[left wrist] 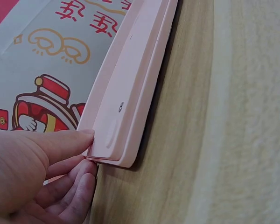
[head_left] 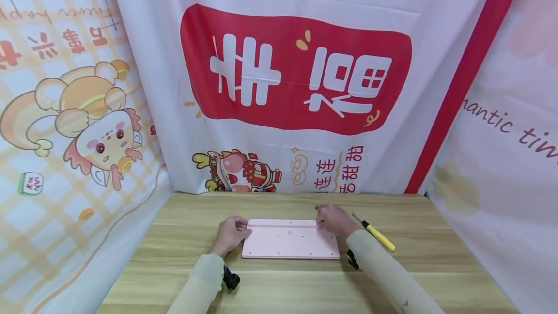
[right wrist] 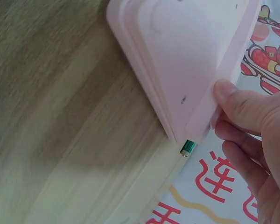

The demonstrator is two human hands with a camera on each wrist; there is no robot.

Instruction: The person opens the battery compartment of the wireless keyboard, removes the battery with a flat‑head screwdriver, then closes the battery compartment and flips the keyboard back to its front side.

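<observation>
A flat pink keyboard [head_left: 289, 243] lies with its underside up, dotted with small screw holes and crossed by a raised strip along the far edge. At its far left corner my left hand [head_left: 231, 234] pinches the rim, thumb on top and fingers below, as the left wrist view shows. My right hand [head_left: 336, 220] grips the far edge near the right corner, its thumb on the pink surface and its fingers curled behind. Just past that corner lies a small green battery-like cylinder [right wrist: 188, 148] with a metallic end. The keyboard's keys are hidden.
A screwdriver [head_left: 379, 236] with a yellow handle lies on the wooden table [head_left: 296, 285], right of the keyboard. Printed cloth [head_left: 296, 71] hangs behind the table's far edge and along both sides.
</observation>
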